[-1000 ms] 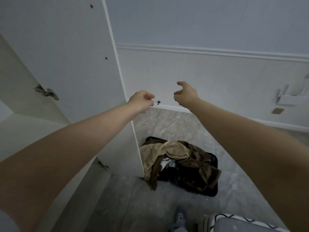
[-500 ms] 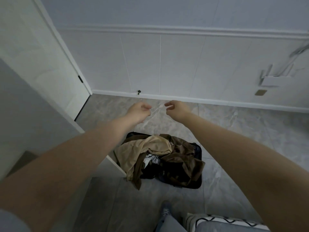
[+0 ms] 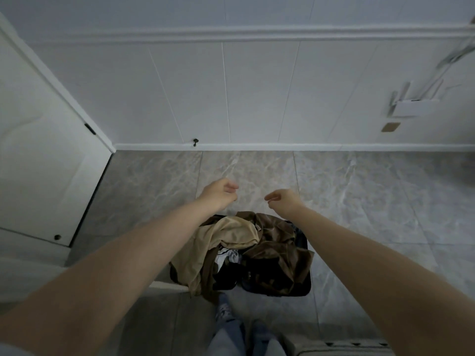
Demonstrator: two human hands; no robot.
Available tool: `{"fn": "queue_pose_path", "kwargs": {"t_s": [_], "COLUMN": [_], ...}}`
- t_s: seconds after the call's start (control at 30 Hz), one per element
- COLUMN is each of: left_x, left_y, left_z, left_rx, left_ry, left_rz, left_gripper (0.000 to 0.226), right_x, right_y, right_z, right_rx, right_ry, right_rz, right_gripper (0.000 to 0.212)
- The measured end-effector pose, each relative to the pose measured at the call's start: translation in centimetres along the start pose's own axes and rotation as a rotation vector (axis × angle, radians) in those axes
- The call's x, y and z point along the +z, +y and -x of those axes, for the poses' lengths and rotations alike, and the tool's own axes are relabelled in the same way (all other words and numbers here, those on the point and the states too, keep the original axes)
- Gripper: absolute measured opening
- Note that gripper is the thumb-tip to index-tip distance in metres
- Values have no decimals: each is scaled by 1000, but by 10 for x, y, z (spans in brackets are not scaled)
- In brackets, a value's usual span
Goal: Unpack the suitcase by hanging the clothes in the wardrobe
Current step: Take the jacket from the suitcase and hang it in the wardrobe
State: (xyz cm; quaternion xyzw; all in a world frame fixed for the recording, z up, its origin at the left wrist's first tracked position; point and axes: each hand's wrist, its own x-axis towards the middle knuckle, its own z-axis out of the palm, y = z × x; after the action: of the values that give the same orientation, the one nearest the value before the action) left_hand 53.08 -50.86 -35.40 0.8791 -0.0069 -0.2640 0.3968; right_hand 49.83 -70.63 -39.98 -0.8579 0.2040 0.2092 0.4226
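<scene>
Suitcase (image 3: 303, 283) lies open on the floor, clothes (image 3: 231, 237) heaped inside — none hung yet. Left hand (image 3: 218, 192) and right hand (image 3: 284, 200) hover above, loosely curled, holding nothing. Advise taking one garment — the top tan piece.

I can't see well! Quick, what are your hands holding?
Left hand: fingers loosely curled, holding nothing.
Right hand: fingers loosely curled, holding nothing.

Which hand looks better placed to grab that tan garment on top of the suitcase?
Probably the left hand: it hovers nearer the tan garment, which lies on the suitcase's left side. The right hand hangs over the dark brown clothes.
</scene>
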Motion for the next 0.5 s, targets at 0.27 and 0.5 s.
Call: {"fn": "queue_pose_path", "kwargs": {"t_s": [0.27, 0.5], "left_x": [-3, 67], "left_y": [-40, -129], "left_z": [-108, -179], "left_rx": [-60, -106], "left_ry": [-70, -154], "left_rz": [55, 101], "left_gripper": [12, 13], "right_x": [21, 77], "right_y": [25, 107], "right_z": [-72, -158], "right_rx": [132, 303], "right_ry": [8, -41], "right_rz": [-27, -107], "right_gripper": [30, 34]}}
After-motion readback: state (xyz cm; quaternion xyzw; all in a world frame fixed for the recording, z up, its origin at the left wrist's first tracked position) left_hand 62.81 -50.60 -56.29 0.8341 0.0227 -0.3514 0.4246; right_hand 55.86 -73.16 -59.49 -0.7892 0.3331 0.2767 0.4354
